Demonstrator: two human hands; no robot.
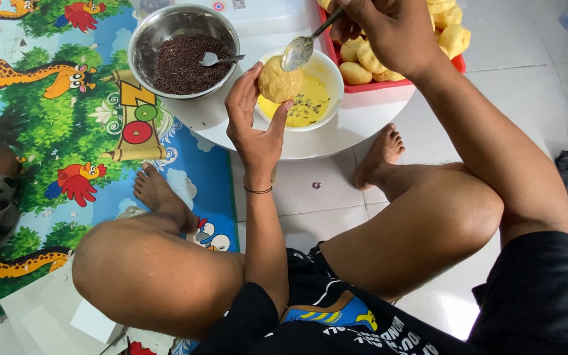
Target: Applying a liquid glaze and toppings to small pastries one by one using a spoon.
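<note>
Right now the left hand [256,125] holds a round pale bun [277,81] pinched between thumb and fingertips, just over the near-left rim of a white bowl [327,69] of yellow liquid. The right hand [379,26] comes in from above and to the right, fingers closed on the handle of a spoon [299,51]. The spoon's long axis slants down and to the left, and its bowl rests on or just above the bun's top right edge; I cannot tell whether they touch. So the bun lies left of and below the right hand, with the left hand the nearer. A steel bowl [159,29] of dark sprinkles sits to the left, and a red tray [458,62] of buns behind.
</note>
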